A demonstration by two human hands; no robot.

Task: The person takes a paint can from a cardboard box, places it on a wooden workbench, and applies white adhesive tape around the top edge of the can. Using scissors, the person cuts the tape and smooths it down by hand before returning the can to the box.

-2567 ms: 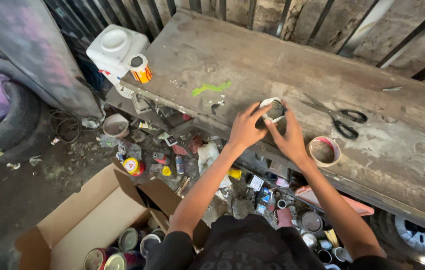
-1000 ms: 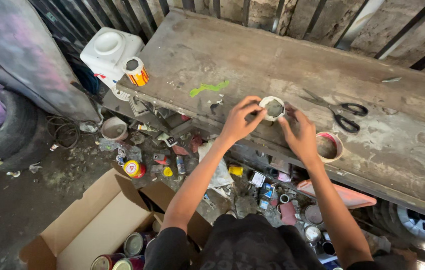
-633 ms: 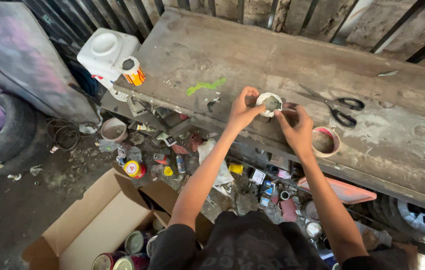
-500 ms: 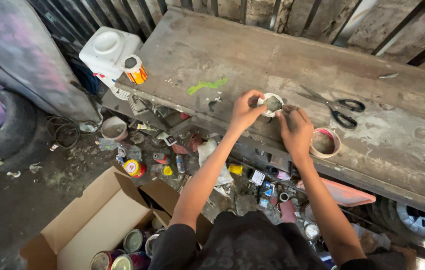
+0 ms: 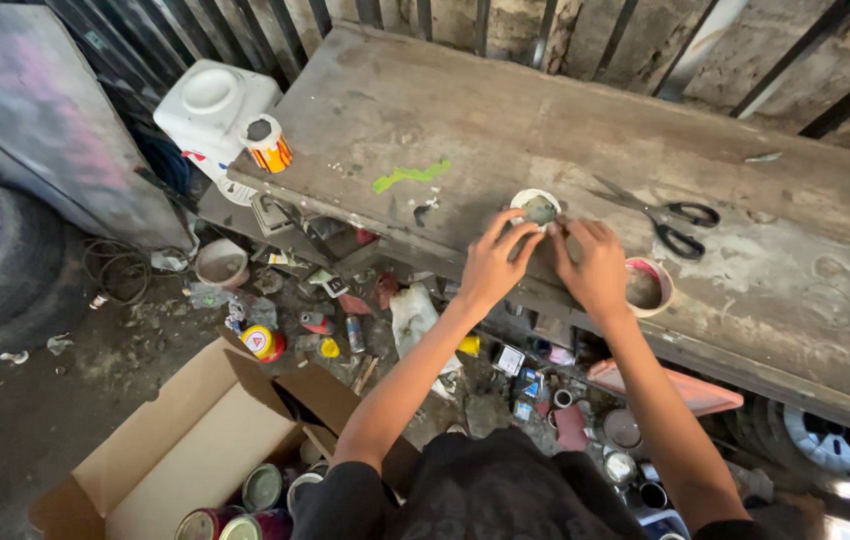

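Head camera is showing our left hand and right hand gripping a small white tub near the bench's front edge. Both grips are closing on it. Scissors are lying untouched; the job looks unfinished.

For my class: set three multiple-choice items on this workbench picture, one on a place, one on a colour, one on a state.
1. Where do the scissors lie?
A. on the bench, right of the hands
B. in the cardboard box
C. on the ground

2. What colour is the smear on the bench?
A. red
B. green
C. blue

3. How is the cardboard box?
A. taped shut
B. crushed flat
C. open, with cans inside

Answers: 1 A, they rest on the benchtop beyond the right hand; 2 B, the streak is bright green; 3 C, its flaps stand open over cans.
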